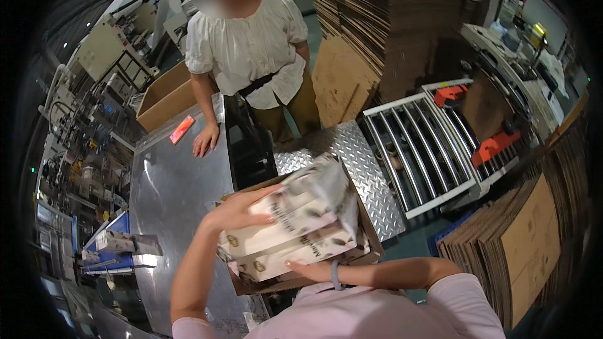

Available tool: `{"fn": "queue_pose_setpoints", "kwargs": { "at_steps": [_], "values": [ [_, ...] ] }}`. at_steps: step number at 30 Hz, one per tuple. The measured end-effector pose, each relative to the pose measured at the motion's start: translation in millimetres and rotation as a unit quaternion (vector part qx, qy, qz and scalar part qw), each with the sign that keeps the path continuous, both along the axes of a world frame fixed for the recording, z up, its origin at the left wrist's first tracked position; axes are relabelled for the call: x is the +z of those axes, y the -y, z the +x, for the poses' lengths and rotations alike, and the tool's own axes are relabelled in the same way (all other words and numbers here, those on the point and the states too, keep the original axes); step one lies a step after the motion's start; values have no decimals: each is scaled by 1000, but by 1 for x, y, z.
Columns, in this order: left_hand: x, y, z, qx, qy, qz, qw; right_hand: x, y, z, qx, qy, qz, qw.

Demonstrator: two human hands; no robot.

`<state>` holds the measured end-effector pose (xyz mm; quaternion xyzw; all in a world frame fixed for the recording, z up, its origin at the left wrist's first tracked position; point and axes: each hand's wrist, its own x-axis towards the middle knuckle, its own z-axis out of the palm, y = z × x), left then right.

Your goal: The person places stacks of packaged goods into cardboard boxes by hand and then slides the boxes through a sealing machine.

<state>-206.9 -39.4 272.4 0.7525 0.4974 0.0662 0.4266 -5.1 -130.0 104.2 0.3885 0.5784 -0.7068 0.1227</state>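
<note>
Several white packs (286, 226) with dark print and leaf-like pictures fill an open cardboard box (372, 238) close in front of me. Clear film shines over the upper packs, which are a little blurred. My left hand (242, 213) grips the packs at their left side, fingers and thumb spread over the edge. At the near side my right hand (314, 270) holds the lower pack, its thumb on top and its other fingers mostly hidden. A grey band circles my right wrist.
A metal table (169, 182) runs along the left, with an orange phone-like object (182, 130) on it. Across from me a person rests a hand (206, 140) there. A roller conveyor (421, 150) and flat cardboard stacks (521, 245) stand right; a diamond-plate surface (370, 182) lies beyond the box.
</note>
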Motion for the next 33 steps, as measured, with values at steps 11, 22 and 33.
{"fn": "queue_pose_setpoints", "kwargs": {
  "at_steps": [11,22,33],
  "values": [
    [-219,31,58,31,-307,198,930,71,-55,58,-192,-220,-124,948],
    [-119,93,-61,443,-26,219,869,55,-45,168,99,-38,368,924],
    [-215,23,-65,-58,-60,-151,985,-35,-137,53,303,137,381,862]
  ]
}}
